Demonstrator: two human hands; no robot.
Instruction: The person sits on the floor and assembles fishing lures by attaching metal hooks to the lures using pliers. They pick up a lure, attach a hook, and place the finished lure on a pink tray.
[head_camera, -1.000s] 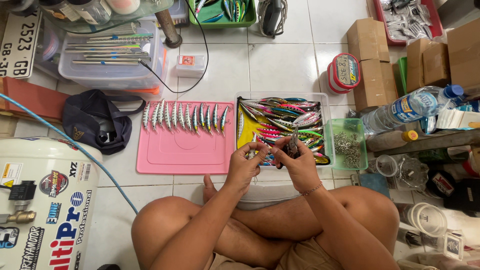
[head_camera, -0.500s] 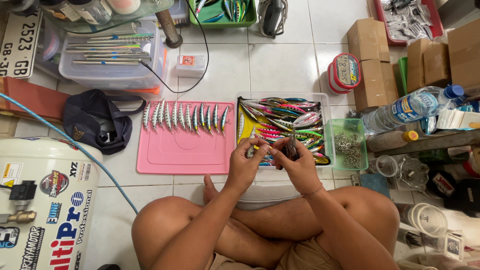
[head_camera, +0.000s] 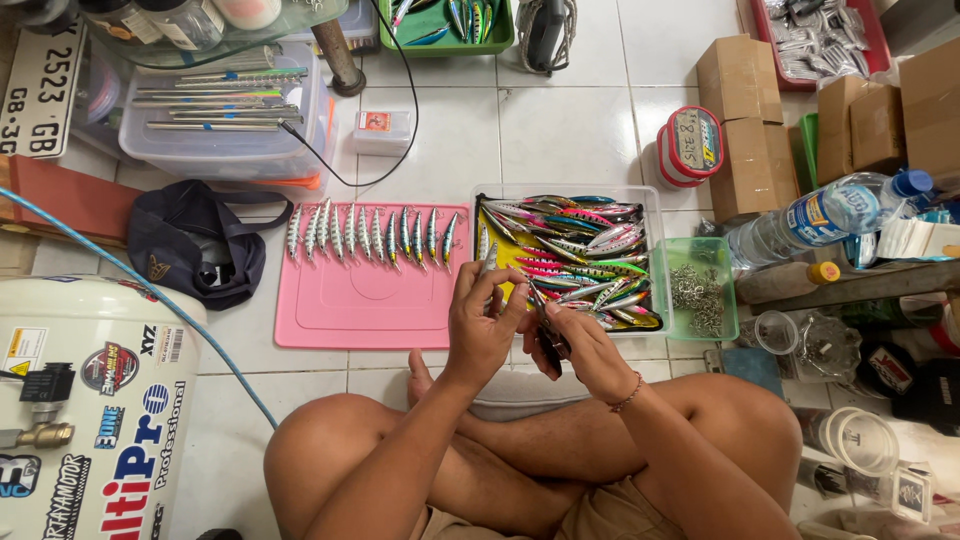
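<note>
Lure (head_camera: 487, 268) is pinched upright in the left hand (head_camera: 483, 325) over the tray's (head_camera: 655, 250) near edge; dark pliers (head_camera: 545, 325) are gripped closed by the right hand (head_camera: 580, 350). Fingers could be pricked if the pliers slipped, and the lure might be dropped among the others.

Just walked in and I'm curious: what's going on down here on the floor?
A person sits cross-legged on the tiled floor. Their left hand holds a small fishing lure, and their right hand works at it with a dark plier-like tool. Ahead, a clear tray is heaped with colourful lures; a row of lures lies on a pink mat. A green tub holds small metal hooks.
</note>
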